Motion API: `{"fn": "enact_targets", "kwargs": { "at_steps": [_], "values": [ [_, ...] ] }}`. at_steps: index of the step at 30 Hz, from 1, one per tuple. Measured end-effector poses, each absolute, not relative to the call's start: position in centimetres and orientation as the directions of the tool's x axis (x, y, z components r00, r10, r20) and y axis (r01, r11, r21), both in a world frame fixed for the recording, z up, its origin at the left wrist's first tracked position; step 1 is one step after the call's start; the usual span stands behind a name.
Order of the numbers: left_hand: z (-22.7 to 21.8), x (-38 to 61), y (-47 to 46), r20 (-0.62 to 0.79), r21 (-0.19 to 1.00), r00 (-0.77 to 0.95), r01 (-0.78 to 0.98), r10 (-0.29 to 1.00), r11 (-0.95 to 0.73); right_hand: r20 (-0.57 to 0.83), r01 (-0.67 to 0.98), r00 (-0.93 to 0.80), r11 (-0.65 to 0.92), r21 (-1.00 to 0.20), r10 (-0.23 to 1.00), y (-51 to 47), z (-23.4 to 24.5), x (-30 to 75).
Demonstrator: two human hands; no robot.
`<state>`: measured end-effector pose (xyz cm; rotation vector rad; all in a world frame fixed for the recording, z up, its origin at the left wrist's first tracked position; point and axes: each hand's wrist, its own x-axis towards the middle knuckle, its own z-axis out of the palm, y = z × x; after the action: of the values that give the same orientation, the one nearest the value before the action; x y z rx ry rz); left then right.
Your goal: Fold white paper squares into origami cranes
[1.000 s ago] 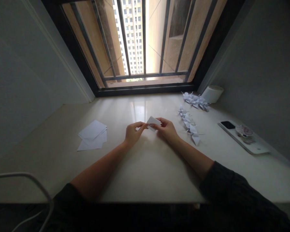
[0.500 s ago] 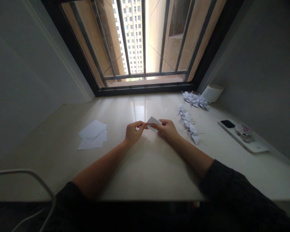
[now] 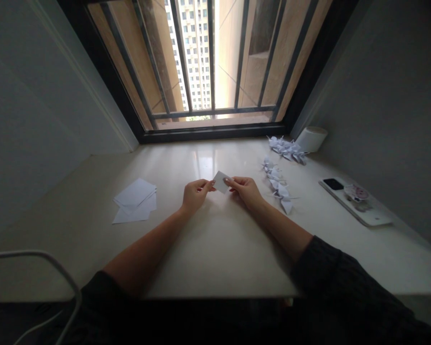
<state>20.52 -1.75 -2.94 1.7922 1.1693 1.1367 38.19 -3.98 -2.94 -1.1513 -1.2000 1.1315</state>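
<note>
A small folded square of white paper (image 3: 221, 183) is held up just above the pale sill, one corner toward the window. My left hand (image 3: 196, 192) pinches its left corner between thumb and forefinger. On the opposite corner, my right hand (image 3: 245, 189) grips with its thumb on top and fingers curled beneath. Right of my hands, several folded paper cranes (image 3: 277, 182) form a row. A second cluster of paper cranes (image 3: 286, 148) lies farther back. Several loose sheets of white paper (image 3: 134, 197) overlap at the left.
A white cup-like container (image 3: 311, 139) stands in the back right corner. A phone (image 3: 355, 202) with a round grip on its back lies near the right wall. The barred window (image 3: 211, 127) bounds the sill behind. A white cable (image 3: 53, 261) loops at the lower left.
My hands have drawn slightly apart, and the folded paper now shows more of its face between them. The whole view has shifted a little.
</note>
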Motion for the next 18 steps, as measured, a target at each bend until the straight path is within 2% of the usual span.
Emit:
{"fn": "enact_targets", "kwargs": {
  "at_steps": [6,13,18],
  "values": [
    [-3.03,20.51,-1.59,0.275,0.900,0.214,0.287,0.937,-0.329,0.162,-0.009,0.042,0.163,-0.987,0.986,-3.87,-2.82,38.05],
    [-2.49,20.68,-2.15,0.294,0.862,0.337,0.311,0.895,-0.400,0.191,0.018,0.231,0.192,-0.981,0.954,-3.97,-3.17,38.10],
    [-2.14,20.74,-2.45,0.197,0.879,0.413,0.328,0.889,-0.347,0.217,0.041,0.327,0.216,-0.976,0.920,-4.17,-3.10,38.07]
  ]
}}
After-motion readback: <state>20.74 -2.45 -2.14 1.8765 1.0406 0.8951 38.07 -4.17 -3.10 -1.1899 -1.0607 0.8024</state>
